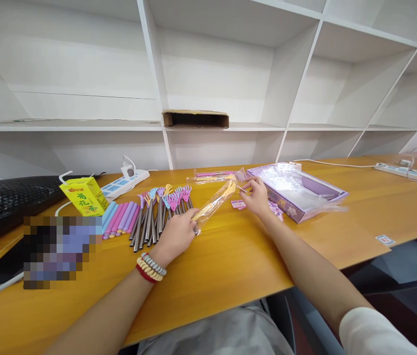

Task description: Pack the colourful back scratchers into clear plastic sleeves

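My left hand (177, 234) is closed on the lower end of a yellow back scratcher (214, 205), which lies slantwise inside a clear plastic bag (203, 223). At the bag's upper end, beside the claw-shaped head, the fingers of my right hand (256, 197) pinch the clear film. Left of the bag lies a pile of back scratcher heads on metal rods (149, 222), in pink, blue, purple and yellow. Farther left is a row of coloured handle tubes (121, 217). Behind my hands rest bagged back scratchers (212, 176), pink and yellow.
A purple box (297, 213) with clear film bags on it stands right, small pink cards (238, 204) beside it. At left are a yellow drink carton (85, 197), a power strip (125, 183), a black bag (12, 202) and a blurred-out device (62, 251). White shelves (226, 129) rise behind.
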Demonstrator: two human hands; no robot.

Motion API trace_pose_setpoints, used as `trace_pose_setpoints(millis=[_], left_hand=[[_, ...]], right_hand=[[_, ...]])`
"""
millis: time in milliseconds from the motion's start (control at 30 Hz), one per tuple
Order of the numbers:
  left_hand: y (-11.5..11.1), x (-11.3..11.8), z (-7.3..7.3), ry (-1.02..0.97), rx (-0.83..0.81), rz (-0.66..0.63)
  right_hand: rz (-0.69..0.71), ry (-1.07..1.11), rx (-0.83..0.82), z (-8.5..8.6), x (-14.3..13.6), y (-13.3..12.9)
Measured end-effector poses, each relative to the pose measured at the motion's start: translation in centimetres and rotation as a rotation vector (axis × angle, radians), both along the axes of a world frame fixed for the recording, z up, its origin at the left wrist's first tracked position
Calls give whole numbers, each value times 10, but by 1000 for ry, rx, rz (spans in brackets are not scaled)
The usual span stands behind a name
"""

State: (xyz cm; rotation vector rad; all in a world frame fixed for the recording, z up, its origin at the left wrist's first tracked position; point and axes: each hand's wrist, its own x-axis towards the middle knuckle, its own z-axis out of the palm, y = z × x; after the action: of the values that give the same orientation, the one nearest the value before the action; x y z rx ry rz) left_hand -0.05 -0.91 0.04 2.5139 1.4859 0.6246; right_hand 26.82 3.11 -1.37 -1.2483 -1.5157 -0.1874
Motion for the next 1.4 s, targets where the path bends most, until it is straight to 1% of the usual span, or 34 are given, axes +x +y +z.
trace_pose_setpoints(millis=[233,433,600,667,800,900,1033,1133,1400], left_hand=[[-5,2,0,97,59,-12],[-6,3,0,98,68,-17],[-2,0,3,112,68,22],[0,-3,6,100,72,56],[4,-7,9,91,77,118],[5,-7,8,97,80,121],[5,-6,6,110,102,111],[5,-6,6,114,108,113],[6,-6,4,126,139,110]], right_hand=[[-98,132,-31,1,-6,1],[-96,238,-133,-4,0,8],[-173,325,-178,2,9,8],[-166,371,-191,6,13,8],[-80,455,-220,7,18,9],[-28,442,-219,4,18,10],[0,380,-222,3,20,11],[20,383,-245,2,23,12],[-74,341,-294,1,27,12]])
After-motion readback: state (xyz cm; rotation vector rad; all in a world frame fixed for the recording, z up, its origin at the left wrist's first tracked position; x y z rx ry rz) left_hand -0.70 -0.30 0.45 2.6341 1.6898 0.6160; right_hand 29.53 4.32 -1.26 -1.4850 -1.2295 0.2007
